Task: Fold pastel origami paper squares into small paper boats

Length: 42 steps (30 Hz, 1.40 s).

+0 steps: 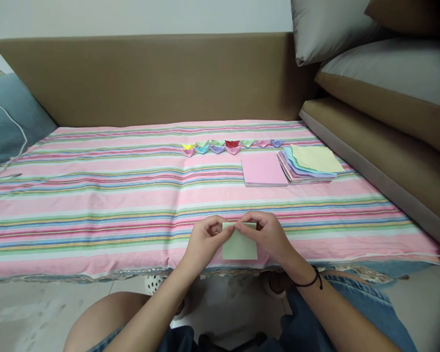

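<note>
Green paper [239, 246] lies flat on striped cloth [95, 215] — left hand [204, 240] and right hand [269, 235] pinch its far edge, steadying it.

Both bare forearms [157, 305] reach forward from below and converge. The left hand [205, 242] and the right hand [269, 237] sit close together, knuckles up, their fingers [214, 226] curled inward and pinched, thumbs and fingertips nearly meeting.

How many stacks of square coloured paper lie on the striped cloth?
2: a pink-topped stack on the striped cloth, and a fanned yellow-topped stack just right of it. None seems hidden.
</note>
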Tool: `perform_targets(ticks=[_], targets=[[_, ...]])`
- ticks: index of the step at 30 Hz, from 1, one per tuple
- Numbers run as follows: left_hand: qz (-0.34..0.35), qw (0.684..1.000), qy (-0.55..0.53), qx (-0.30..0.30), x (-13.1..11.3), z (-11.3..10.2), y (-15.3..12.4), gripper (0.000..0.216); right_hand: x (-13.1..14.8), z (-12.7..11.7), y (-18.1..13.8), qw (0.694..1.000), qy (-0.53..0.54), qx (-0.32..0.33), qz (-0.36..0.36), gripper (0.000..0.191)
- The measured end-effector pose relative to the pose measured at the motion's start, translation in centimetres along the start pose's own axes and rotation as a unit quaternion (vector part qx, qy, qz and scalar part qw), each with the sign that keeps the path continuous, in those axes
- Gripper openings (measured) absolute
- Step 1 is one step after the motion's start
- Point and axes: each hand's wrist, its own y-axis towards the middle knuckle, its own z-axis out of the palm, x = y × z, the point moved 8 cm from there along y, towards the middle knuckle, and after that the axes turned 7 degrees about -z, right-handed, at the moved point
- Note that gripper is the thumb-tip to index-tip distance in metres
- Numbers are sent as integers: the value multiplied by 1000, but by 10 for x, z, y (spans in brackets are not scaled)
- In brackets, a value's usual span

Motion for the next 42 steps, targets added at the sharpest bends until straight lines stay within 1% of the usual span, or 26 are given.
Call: perform_targets(ticks=[7, 11, 14, 19, 23, 27, 33, 36, 38, 39, 40, 42], targets=[[-3, 1000, -6, 4, 4, 0, 1, 30, 2, -1, 1, 999, -24, 11, -20, 10], [10, 1000, -2, -22, 2, -3, 0, 28, 4, -3, 1, 999, -14, -16, -34, 10], [16, 999, 20, -24, 0, -3, -1, 25, 4, -4, 0, 999, -11, -29, -32, 9], [46, 997, 66, -5, -8, -2, -3, 19, 6, -3, 0, 999, -25, -23, -42, 11], [77, 993, 91, -12, -14, -2, -4, 16, 9, -1, 0, 998, -43, -18, -50, 13], [82, 992, 96, -16, -16, -2, -3, 16, 10, -3, 2, 998, -48, -5, -47, 15], [84, 992, 88, -37, -23, -12, -1, 16, 3, -13, 4, 1000, -17, 4, -16, 20], [77, 993, 84, -23, -24, -12, 0, 16, 2, -17, 4, 1000, -8, 12, -5, 20], [74, 994, 83, -22, -25, -14, 0, 16, 2, -24, 5, 1000, -1, 3, 11, 21], [73, 994, 81, -29, -26, -17, 0, 16, 2, -30, 5, 1000, 4, -12, 19, 21], [72, 994, 78, -40, -27, -21, 0, 16, 3, -38, 6, 999, 9, -32, 25, 22], [69, 993, 70, -65, -27, -30, 0, 17, 6, -54, 7, 995, 18, -93, 19, 21]])
